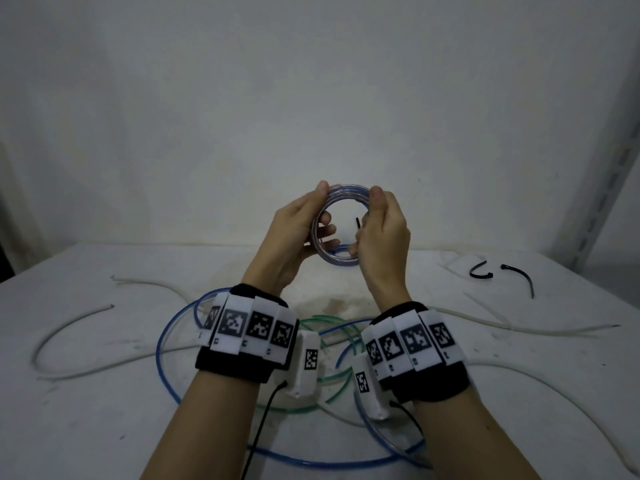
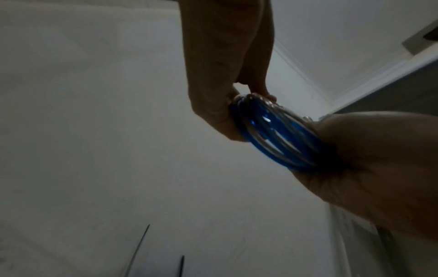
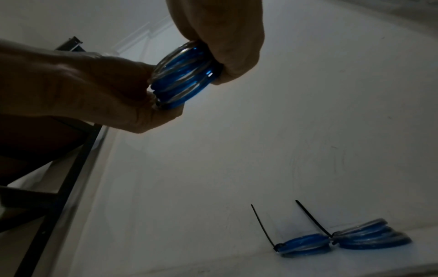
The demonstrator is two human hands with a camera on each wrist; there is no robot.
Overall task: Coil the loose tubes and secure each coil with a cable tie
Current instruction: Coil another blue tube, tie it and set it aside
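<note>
A coil of clear blue tube [image 1: 346, 190] is held upright above the table between both hands. My left hand [image 1: 311, 220] grips its left side, thumb on top and fingers curled through the ring. My right hand [image 1: 372, 223] grips the right side the same way. A short black cable tie end [image 1: 357, 225] pokes out inside the ring beside the right palm. The wrist views show the coil [image 2: 272, 131] [image 3: 184, 75] edge-on, pinched between the left hand [image 2: 355, 168] [image 3: 225, 46] and the right hand [image 2: 225, 93] [image 3: 106, 84].
Two tied blue coils [image 3: 305, 243] [image 3: 374, 236] with upright tie tails lie at the table's back. Loose blue tube [image 1: 166, 358], green tube [image 1: 311, 393] and whitish tubes [image 1: 69, 323] sprawl under my forearms. Two black cable ties [image 1: 479, 270] [image 1: 523, 277] lie at the right.
</note>
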